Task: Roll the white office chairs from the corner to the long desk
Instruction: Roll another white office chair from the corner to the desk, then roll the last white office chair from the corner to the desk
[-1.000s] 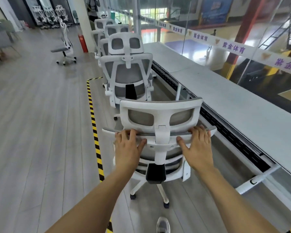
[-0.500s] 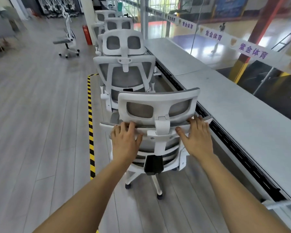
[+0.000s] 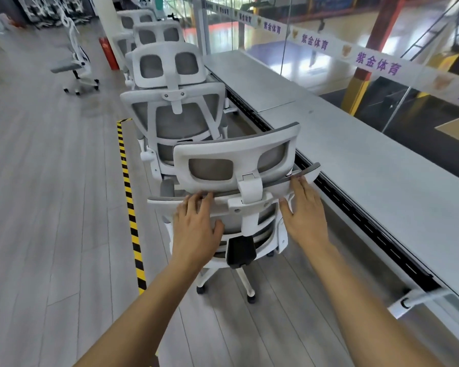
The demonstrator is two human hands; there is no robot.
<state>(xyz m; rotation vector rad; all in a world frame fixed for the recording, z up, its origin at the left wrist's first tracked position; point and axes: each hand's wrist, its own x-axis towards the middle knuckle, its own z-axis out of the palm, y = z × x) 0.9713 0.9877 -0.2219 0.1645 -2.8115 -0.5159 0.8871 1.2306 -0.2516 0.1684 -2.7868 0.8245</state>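
Left hand (image 3: 196,229) and right hand (image 3: 305,215) both wide, fingers straight, laid on the backrest top rail (image 3: 167,203) either side of the headrest post, gripping nothing. White office chair (image 3: 212,154) close alongside the long desk (image 3: 368,168), just behind the next chair in the row (image 3: 175,102), turned slightly toward the desk. Probably light and free-rolling on its castors (image 3: 251,300), stiff in the frame, yet apt to swivel or tip. Best taken by that rail at both ends, pushed evenly, minding the desk edge.
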